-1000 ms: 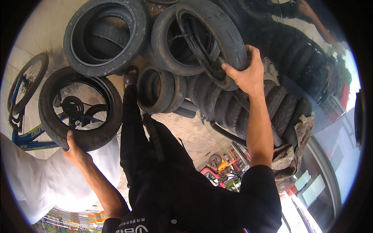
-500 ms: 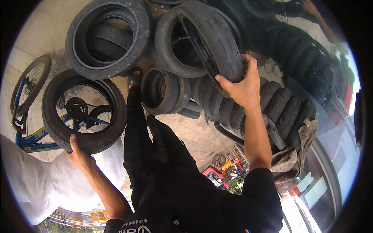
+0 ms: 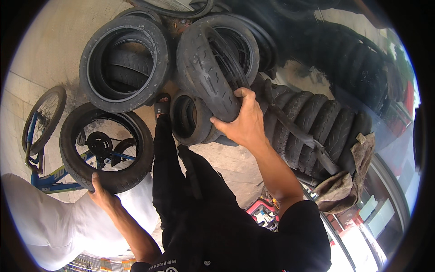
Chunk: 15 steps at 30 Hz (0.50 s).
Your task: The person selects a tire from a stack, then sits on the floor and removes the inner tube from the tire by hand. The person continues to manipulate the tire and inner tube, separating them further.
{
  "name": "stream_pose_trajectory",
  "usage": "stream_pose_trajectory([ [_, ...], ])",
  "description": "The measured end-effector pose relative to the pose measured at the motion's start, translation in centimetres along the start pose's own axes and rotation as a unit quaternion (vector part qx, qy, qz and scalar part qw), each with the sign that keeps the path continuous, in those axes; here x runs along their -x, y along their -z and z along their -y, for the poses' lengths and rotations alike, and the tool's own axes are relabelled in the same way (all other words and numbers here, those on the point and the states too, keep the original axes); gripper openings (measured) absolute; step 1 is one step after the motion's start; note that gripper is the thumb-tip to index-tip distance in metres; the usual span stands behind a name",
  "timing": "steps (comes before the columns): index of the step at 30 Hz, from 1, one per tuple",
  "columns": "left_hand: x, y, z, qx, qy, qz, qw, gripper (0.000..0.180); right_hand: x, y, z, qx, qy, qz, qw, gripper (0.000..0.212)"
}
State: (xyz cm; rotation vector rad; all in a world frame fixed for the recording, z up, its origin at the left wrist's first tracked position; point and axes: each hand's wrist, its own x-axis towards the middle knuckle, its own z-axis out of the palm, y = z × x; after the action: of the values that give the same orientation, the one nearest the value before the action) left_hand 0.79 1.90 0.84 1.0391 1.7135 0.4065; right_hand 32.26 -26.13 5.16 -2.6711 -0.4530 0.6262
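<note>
My left hand [image 3: 103, 194] is closed on the near rim of a black knobbly tire [image 3: 74, 161], thumb over its tread and fingers underneath. Through that tire's opening a bicycle's crank shows. In my right hand [image 3: 247, 121] is the near end of a second, smoother black tire [image 3: 201, 79], gripped across its tread. This tire stands tilted over a stack of tires, so part of the stack [image 3: 251, 50] is hidden behind it. Between the two held tires, farther away, a large tire [image 3: 93, 97] lies with other tires visible inside its ring.
A row of upright tires [image 3: 312, 120] runs along the right, with a strip of rubber [image 3: 290, 127] and a brown cloth [image 3: 340, 190] on it. More tires [image 3: 183, 120] stand by my foot. A blue bicycle [image 3: 50, 179] and a person in white [image 3: 41, 217] are at left.
My right hand has swung the smooth tire to the left, and its tread now faces left instead of right. The left hand keeps its hold on the knobbly tire. The whole view has shifted slightly.
</note>
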Motion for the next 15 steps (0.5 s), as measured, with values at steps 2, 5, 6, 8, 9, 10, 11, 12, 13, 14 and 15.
stream_pose_trajectory([
  [2, 0.0, 0.0, -0.3, -0.008, 0.002, 0.007, 1.0, 0.056, 0.6, -1.6, 0.4, 0.002, 0.044, -0.033, 0.999, 0.083],
  [5, -0.1, -0.1, -0.6, -0.018, -0.002, 0.008, 1.0, 0.059, 1.0, -3.3, 0.7, -0.015, 0.063, -0.06, 0.996, 0.081],
  [6, -0.1, 0.0, -0.6, -0.02, -0.003, 0.003, 1.0, 0.06, 1.1, -3.6, 0.8, -0.019, 0.065, -0.065, 0.996, 0.08],
  [8, -0.2, 0.0, -0.7, -0.02, 0.004, 0.008, 1.0, 0.064, 1.3, -4.1, 0.8, -0.025, 0.062, -0.055, 0.996, 0.081],
  [9, -0.2, 0.1, -0.7, -0.021, 0.002, 0.013, 1.0, 0.064, 1.3, -4.3, 0.8, -0.03, 0.061, -0.049, 0.996, 0.081],
  [10, -0.3, 0.1, -0.6, -0.02, 0.004, 0.012, 1.0, 0.064, 1.4, -4.4, 0.8, -0.031, 0.054, -0.041, 0.997, 0.081],
  [11, -0.2, 0.2, -0.5, -0.012, 0.002, 0.011, 1.0, 0.064, 1.6, -4.4, 0.8, -0.033, 0.053, -0.037, 0.997, 0.081],
  [12, -0.3, 0.4, -0.5, -0.02, 0.001, 0.01, 1.0, 0.064, 1.7, -4.6, 0.8, -0.04, 0.055, -0.031, 0.997, 0.08],
  [13, -0.4, 0.4, -0.4, -0.02, -0.002, 0.01, 1.0, 0.064, 1.7, -4.6, 0.8, -0.048, 0.058, -0.028, 0.997, 0.08],
  [14, -0.5, 0.5, -0.3, -0.014, -0.004, 0.013, 1.0, 0.064, 1.8, -4.8, 0.8, -0.053, 0.057, -0.028, 0.997, 0.079],
  [15, -0.5, 0.7, -0.2, -0.02, -0.002, 0.013, 1.0, 0.064, 2.0, -5.1, 0.9, -0.061, 0.057, -0.029, 0.996, 0.078],
])
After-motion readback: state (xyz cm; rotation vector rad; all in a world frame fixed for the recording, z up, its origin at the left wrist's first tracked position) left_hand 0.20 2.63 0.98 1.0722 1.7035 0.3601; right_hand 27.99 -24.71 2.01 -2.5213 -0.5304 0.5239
